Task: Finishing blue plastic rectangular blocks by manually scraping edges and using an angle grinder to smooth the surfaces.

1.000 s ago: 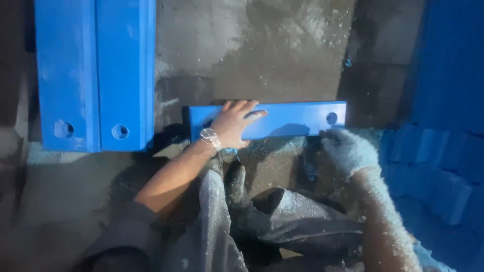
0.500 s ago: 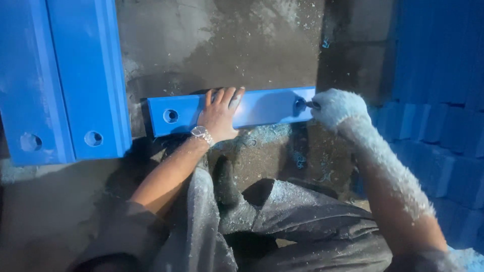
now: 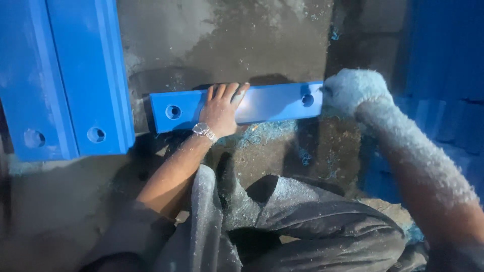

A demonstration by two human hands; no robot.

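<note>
A short blue plastic bar [image 3: 275, 103] with a round hole near each end lies crosswise on the dusty grey floor. My left hand [image 3: 221, 110], a wristwatch on its wrist, rests flat on the middle of the bar with fingers spread. My right hand [image 3: 350, 89] is coated in pale blue-white shavings. It sits curled at the bar's right end, touching it beside the right hole; whether it grips the bar or a tool is hidden.
Two long blue bars [image 3: 60, 75] with holes near their lower ends lie side by side at the left. A stack of blue pieces [image 3: 448, 100] fills the right edge. My dusty grey trouser legs [image 3: 282, 221] are folded below the bar. Blue shavings [image 3: 272, 133] litter the floor.
My right hand rose from the floor below the bar to its right end and now touches it. My left hand stays pressed on the bar. The view has shifted slightly.
</note>
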